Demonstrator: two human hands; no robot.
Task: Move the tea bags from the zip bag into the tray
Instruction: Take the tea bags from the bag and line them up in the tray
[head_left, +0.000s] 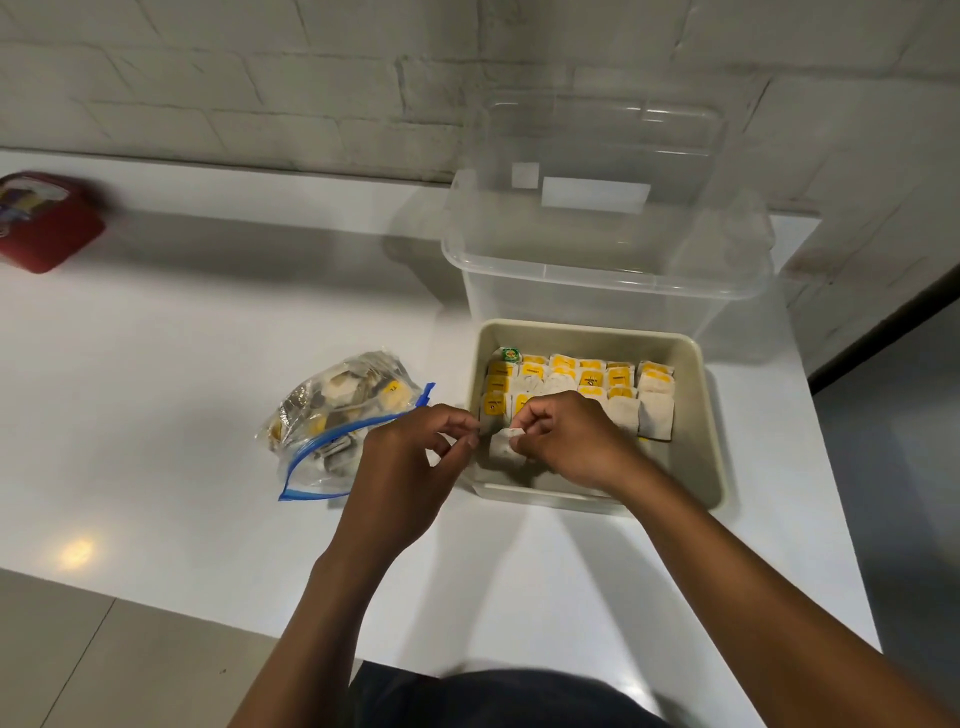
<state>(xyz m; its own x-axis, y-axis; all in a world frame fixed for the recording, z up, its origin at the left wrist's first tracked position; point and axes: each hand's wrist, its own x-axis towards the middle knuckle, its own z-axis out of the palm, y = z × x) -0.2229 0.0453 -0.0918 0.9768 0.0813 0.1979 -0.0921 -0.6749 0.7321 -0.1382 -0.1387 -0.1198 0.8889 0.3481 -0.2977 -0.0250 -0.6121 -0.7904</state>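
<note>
Beige rectangular plastic tray (696, 415), on the white desk (182, 364) at right: held several close rows of white paper tea bags with yellow tags (571, 382), filling the far part; the near strip of its floor remained largely bare; judged well over half filled.
One white tea bag (503, 446), at the tray's near-left corner: pinched by the fingertips of the right hand (566, 441), low over the tray floor; whether it touched the floor could not be told.
Left hand (410, 457), just beside the tray's left wall: fingers curled, thumb and forefinger pinched near that bag; whether they gripped its string or tag could not be told.
Clear zip bag with blue seal (332, 421), left of the tray, mouth open: a good number of tea bags left inside; transfer judged unfinished.
</note>
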